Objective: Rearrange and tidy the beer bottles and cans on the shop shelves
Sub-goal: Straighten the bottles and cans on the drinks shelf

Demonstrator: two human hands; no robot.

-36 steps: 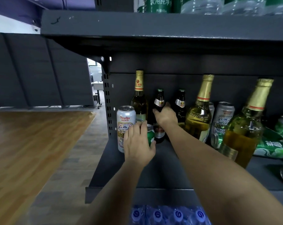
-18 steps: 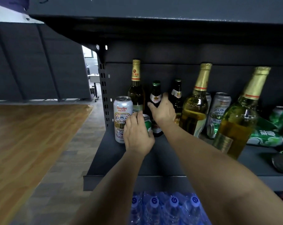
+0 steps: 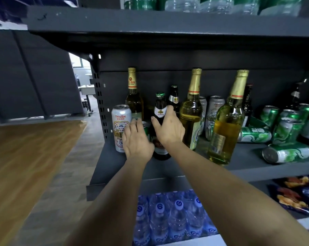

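right hand (image 3: 169, 130) grips dark bottle (image 3: 160, 110); left hand (image 3: 137, 141) cups green can (image 3: 146, 127) beside "chang qing" can (image 3: 121, 127).

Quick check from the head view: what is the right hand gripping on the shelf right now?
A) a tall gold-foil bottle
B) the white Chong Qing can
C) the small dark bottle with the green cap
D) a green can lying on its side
C: the right hand has its grip curled round the small dark bottle, thumb on one side of it and fingers on the other, below the green cap.
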